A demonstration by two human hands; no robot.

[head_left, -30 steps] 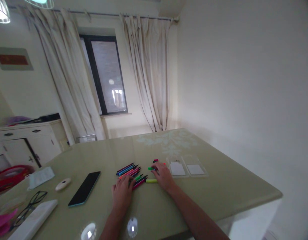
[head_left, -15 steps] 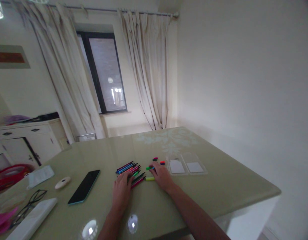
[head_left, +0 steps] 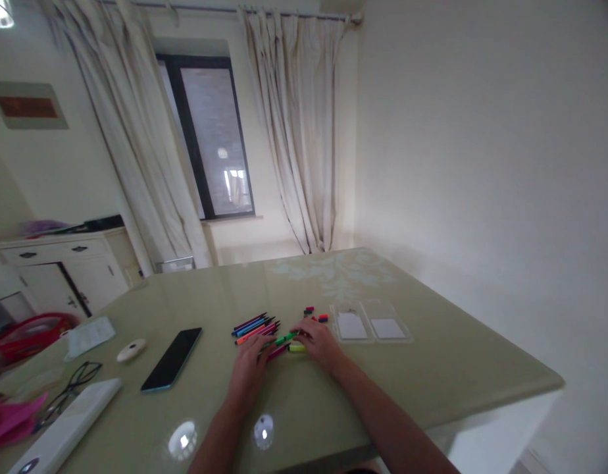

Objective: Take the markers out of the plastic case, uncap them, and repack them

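Note:
A green marker pen (head_left: 280, 341) spans the gap between my two hands, just above the table. My left hand (head_left: 249, 365) is closed on its barrel. The fingertips of my right hand (head_left: 320, 343) pinch a green cap (head_left: 291, 336) at the other end of the pen; whether it is fully seated I cannot tell. Several uncapped marker pens (head_left: 252, 326) lie in a row beyond my left hand, dark, blue, orange and pink. A yellow-green marker (head_left: 297, 348) lies under my right hand. Loose caps, one of them red (head_left: 324, 318), lie beyond my right fingers.
An open clear plastic case (head_left: 376, 315) with white cards lies right of my hands. On the left are a phone (head_left: 172, 360), a round white object (head_left: 131, 350), glasses (head_left: 70, 392), a long white box (head_left: 67, 428) and a face mask (head_left: 91, 337). The table's right edge borders a wall.
My right hand has brought the green cap from among the loose caps to the green marker in my left hand. Both hands are now closer together. The view has shifted slightly.

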